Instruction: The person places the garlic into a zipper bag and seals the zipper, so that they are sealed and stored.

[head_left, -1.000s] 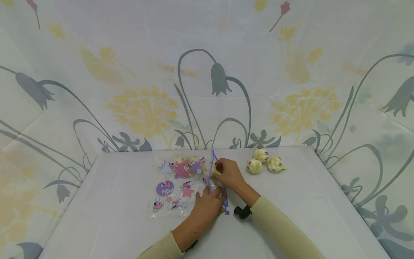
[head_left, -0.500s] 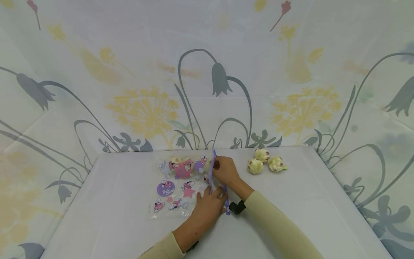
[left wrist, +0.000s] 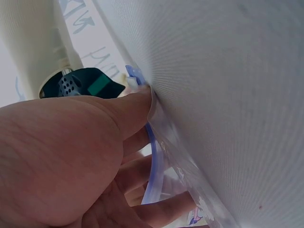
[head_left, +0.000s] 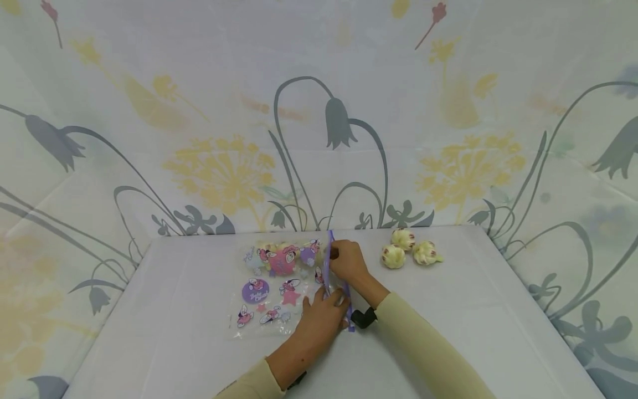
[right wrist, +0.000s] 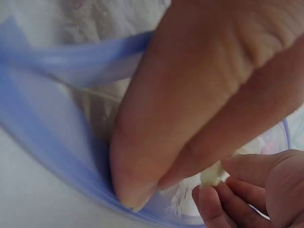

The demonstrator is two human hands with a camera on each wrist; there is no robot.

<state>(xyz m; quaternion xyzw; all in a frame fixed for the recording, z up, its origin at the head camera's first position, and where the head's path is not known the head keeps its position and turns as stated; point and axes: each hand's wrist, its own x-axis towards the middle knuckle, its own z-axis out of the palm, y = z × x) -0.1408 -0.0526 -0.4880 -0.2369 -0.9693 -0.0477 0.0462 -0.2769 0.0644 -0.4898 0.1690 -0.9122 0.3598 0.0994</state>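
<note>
A clear plastic zip bag [head_left: 254, 318] with pink and purple prints lies flat, its purple-edged mouth to the right. My left hand [head_left: 321, 316] grips the near part of the mouth, thumb and fingers about the film. My right hand [head_left: 349, 263] is at the far part of the opening, fingertips inside the bag. In the right wrist view it holds a garlic bulb [right wrist: 211, 175] by its pale stem; most of the bulb is hidden. Large blurred left fingers [right wrist: 156, 118] cross that view beside the purple edge. Pale garlic [head_left: 269, 245] shows through the bag's far side.
To the right of the bag, three garlic bulbs [head_left: 402, 239] sit close together on the white table [head_left: 174, 310]. A flower-printed cloth [head_left: 234, 111] stands behind the table and along both sides. A black wrist camera [head_left: 364, 318] hangs under the right wrist.
My right hand has shifted slightly left, taking the garlic bulb deeper into the bag mouth, so less of the bulb shows. My left hand has stayed at the opening.
</note>
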